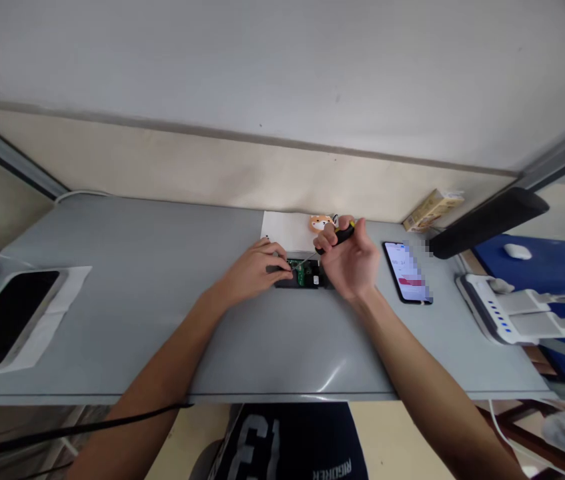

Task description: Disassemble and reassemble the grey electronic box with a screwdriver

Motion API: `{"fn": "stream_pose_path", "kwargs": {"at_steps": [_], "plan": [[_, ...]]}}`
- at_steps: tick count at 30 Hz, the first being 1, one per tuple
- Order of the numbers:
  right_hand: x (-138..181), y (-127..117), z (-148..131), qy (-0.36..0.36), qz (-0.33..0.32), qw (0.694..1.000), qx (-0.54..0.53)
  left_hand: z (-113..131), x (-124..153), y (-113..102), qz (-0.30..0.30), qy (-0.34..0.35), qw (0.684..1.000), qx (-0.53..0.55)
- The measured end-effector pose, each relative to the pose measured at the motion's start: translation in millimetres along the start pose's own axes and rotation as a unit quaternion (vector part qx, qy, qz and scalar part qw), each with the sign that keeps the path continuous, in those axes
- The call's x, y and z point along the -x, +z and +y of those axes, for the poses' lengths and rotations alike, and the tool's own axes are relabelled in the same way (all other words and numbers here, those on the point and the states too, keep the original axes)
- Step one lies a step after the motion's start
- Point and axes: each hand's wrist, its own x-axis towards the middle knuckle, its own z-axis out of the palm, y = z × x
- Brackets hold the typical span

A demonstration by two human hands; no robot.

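Note:
A small black device with a bare green circuit board point(301, 275) lies flat on the grey table. My left hand point(255, 272) is at its left end, fingers curled together over the board; what they pinch, if anything, is hidden. In my right hand point(355, 260) is a screwdriver point(345, 233) with a black and yellow handle. Its thin shaft slants down to the left, and the tip is at the board close to my left fingertips. Just behind the device lies a white sheet of paper point(287, 230), with an orange and white animal-face item point(319, 223) on it.
A lit phone point(407, 273) lies to the right, near a power strip point(499, 310) with plugged-in chargers. A small box point(432, 210) and a black cylindrical object point(487, 223) stand at the back right. A dark-screened tablet point(9, 320) rests on paper at the left.

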Motion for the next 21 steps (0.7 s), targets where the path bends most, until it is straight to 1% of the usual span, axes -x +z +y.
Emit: {"fn": "stream_pose_path", "kwargs": {"at_steps": [3,4,7,9,11,16,19,21], "plan": [[-4.0,-4.7,-7.2,-0.01,0.006,1.0,-0.018,-2.1,2.4,-2.7,0.02,-0.006,1.0,-0.008],[-5.9,-7.4,-10.1,-0.017,0.006,1.0,-0.024,-3.0,3.2,-4.2,0.037,-0.013,0.999,-0.013],[-13.0,-18.9,-18.9,-0.038,0.011,0.999,-0.035,-6.5,1.9,-8.4,0.112,-0.055,0.991,-0.045],[-17.8,-28.0,-23.4,-0.038,0.021,0.998,-0.037,-9.4,-4.9,-10.0,0.141,-0.085,0.983,-0.076],[-22.3,-36.6,-26.6,-0.025,0.03,0.999,-0.033,-11.9,-17.5,-9.8,0.125,-0.093,0.983,-0.103],[-29.5,-48.9,-29.2,0.013,0.033,0.999,-0.003,-15.5,-63.9,0.7,0.013,-0.032,0.989,-0.144],[-31.6,-50.6,-28.8,0.027,0.043,0.998,0.022,-19.5,-86.5,7.3,-0.034,-0.048,0.984,-0.169],[-32.5,-51.3,-28.8,0.033,0.052,0.997,0.038,-22.0,-93.4,7.7,-0.052,-0.066,0.981,-0.174]]}}
